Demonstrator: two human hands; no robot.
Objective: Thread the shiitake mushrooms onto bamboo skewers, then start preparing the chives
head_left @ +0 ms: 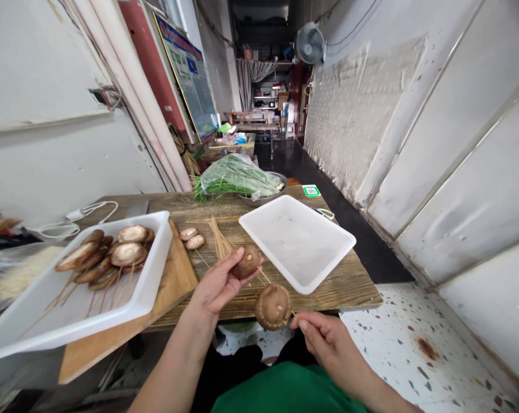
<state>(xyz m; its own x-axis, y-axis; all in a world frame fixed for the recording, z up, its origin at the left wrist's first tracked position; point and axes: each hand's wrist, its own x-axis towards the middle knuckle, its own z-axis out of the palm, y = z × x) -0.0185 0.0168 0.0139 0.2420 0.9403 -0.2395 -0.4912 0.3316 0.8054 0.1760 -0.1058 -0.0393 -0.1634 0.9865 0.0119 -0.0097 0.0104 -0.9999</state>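
Observation:
Two brown mushrooms are in front of me at the near edge of the wooden table. My left hand (229,279) is closed round one mushroom cap (247,261), thumb on its side. Lower and to the right, a larger mushroom (273,307) sits on a thin wooden skewer (293,313). My right hand (322,335) pinches the skewer beside that cap. A pair of mushrooms on a skewer (195,242) lies on the table beyond my left hand. Close by is a bundle of loose skewers (219,238). To the left, a white tray (156,275) holds several skewered mushrooms (128,254).
A second white tray (294,241) stands on the wooden table (349,287). Behind it are bagged green stalks (237,178) on a metal bowl (263,199), scissors handles (326,213) and a green card (311,190). A wooden board (173,292) lies under the left tray.

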